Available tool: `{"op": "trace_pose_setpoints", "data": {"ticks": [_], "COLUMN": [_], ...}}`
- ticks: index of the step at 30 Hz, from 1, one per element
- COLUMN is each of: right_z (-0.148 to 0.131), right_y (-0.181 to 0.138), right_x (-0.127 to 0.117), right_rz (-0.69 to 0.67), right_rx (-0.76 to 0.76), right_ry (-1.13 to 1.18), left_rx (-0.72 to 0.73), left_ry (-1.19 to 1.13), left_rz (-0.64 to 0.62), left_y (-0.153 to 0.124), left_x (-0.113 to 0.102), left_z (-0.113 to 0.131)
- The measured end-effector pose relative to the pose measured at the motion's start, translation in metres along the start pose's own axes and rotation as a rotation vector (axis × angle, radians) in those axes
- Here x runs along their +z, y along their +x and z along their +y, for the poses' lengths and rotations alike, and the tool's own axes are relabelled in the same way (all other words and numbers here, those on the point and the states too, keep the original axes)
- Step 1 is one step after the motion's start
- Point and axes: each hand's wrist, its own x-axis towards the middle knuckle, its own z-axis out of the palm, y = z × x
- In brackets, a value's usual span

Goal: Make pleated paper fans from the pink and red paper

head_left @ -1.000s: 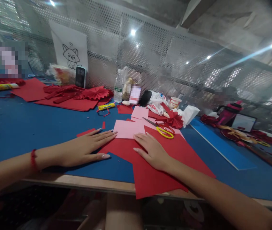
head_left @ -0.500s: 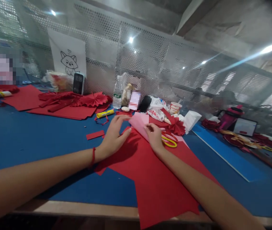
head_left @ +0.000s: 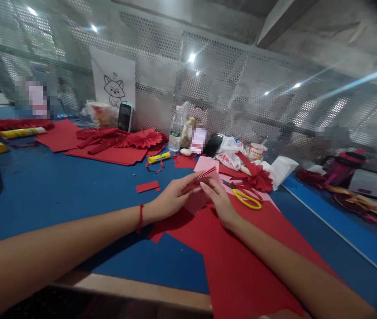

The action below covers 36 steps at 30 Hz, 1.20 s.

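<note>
My left hand [head_left: 171,200] and my right hand [head_left: 220,200] meet over the middle of the blue table [head_left: 52,190]. Both pinch a folded sheet of paper [head_left: 199,187], pink on one side and red on the other, raised a little off the surface. Beneath them lies a large red sheet [head_left: 248,261] that reaches past the near table edge. Yellow-handled scissors [head_left: 246,197] lie just right of my right hand on pink paper. A small red strip [head_left: 147,186] lies left of my left hand.
At the back stand folded red paper fans [head_left: 144,138], a stack of red sheets [head_left: 109,153], a yellow glue stick [head_left: 158,157], a water bottle [head_left: 175,129], a phone [head_left: 124,117] and a fox drawing [head_left: 113,84] against a perforated screen. A light blue board [head_left: 337,221] lies at right.
My hands went from lying flat on the red sheet to picking up the pink paper and folding it between them. The view has shifted a little leftward.
</note>
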Motion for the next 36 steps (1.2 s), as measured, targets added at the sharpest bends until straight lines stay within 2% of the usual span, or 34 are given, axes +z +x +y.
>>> {"op": "trace_pose_setpoints", "data": {"ticks": [3, 6, 8, 10, 12, 14, 16, 18, 20, 22, 27, 36], "right_z": [0.002, 0.008, 0.012, 0.015, 0.015, 0.015, 0.014, 0.014, 0.015, 0.016, 0.018, 0.014], "right_y": [-0.001, -0.004, -0.005, -0.005, -0.002, 0.002, 0.005, 0.006, 0.006, 0.006, 0.004, 0.003], "right_x": [-0.002, 0.000, 0.000, -0.002, -0.008, -0.016, -0.023, -0.028, -0.029, -0.028, -0.027, -0.029], "right_rz": [0.036, 0.072, 0.127, 0.227, 0.341, 0.402, 0.358, 0.208, 0.039, -0.061, -0.075, -0.083], "right_rx": [-0.075, -0.115, -0.110, -0.121, -0.172, -0.245, -0.329, -0.382, -0.375, -0.342, -0.323, -0.309], "right_ry": [0.011, -0.048, -0.133, -0.214, -0.276, -0.379, -0.556, -0.713, -0.784, -0.802, -0.795, -0.793], "left_rx": [-0.012, 0.113, 0.249, 0.307, 0.269, 0.188, 0.119, 0.064, 0.018, -0.025, -0.071, 0.026], "left_ry": [0.082, 0.278, 0.468, 0.634, 0.722, 0.750, 0.741, 0.722, 0.715, 0.719, 0.671, 0.434], "left_rz": [0.094, 0.145, 0.072, -0.068, -0.205, -0.283, -0.325, -0.338, -0.335, -0.308, -0.252, -0.206], "left_y": [0.000, 0.001, 0.003, 0.006, 0.008, 0.007, 0.004, 0.002, 0.001, 0.001, 0.004, 0.004], "left_x": [-0.003, -0.010, -0.018, -0.025, -0.029, -0.028, -0.025, -0.021, -0.019, -0.018, -0.019, -0.027], "left_z": [-0.004, 0.002, 0.007, 0.008, 0.002, -0.007, -0.015, -0.018, -0.016, -0.012, -0.009, -0.023]}}
